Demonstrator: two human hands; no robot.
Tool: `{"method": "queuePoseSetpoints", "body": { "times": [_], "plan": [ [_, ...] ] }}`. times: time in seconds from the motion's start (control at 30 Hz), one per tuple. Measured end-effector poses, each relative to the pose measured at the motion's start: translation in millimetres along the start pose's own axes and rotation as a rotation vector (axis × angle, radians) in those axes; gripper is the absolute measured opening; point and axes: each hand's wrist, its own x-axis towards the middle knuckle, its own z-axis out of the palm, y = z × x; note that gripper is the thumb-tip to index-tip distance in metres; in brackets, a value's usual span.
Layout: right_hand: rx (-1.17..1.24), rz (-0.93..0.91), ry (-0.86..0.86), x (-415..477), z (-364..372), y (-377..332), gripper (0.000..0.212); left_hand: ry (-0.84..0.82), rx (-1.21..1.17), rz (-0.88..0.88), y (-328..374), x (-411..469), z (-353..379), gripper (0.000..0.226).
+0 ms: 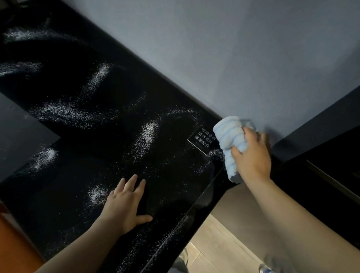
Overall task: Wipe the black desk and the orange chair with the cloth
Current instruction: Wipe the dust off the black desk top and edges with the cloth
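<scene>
The black tabletop (93,126) runs from far left to near right along the grey wall (240,33), streaked with white powder. The orange chair (1,245) sits at its near left edge. The left hand (124,205) lies flat on it, fingers spread, its grip slack. At the right end, the right hand (251,158) grips the bunched pale blue cloth (230,138) beside a small sign (203,140).

We see a bunched pale blue cloth (233,137) at the glossy black surface (102,124)'s far corner; white-speckled streaks cover it; the orange chair (1,245) stands beside.
</scene>
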Motion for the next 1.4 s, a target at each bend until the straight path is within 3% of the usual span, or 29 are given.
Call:
{"method": "queuePoseSetpoints", "body": {
  "times": [0.17, 0.47, 1.4],
  "plan": [
    [-0.012, 0.160, 0.018, 18.8, 16.6, 8.1, 0.063, -0.018, 0.072, -0.028, -6.0, 5.4, 4.2, 0.117],
    [-0.069, 0.187, -0.190, 35.2, 37.9, 24.3, 0.058, -0.086, 0.103, -0.046, -11.0, 11.5, 16.8, 0.127],
    [0.000, 0.171, -0.242, -75.7, 50.4, -4.3, 0.057, -0.106, 0.058, -0.027, -10.0, 12.5, 15.8, 0.129]
  ]
}}
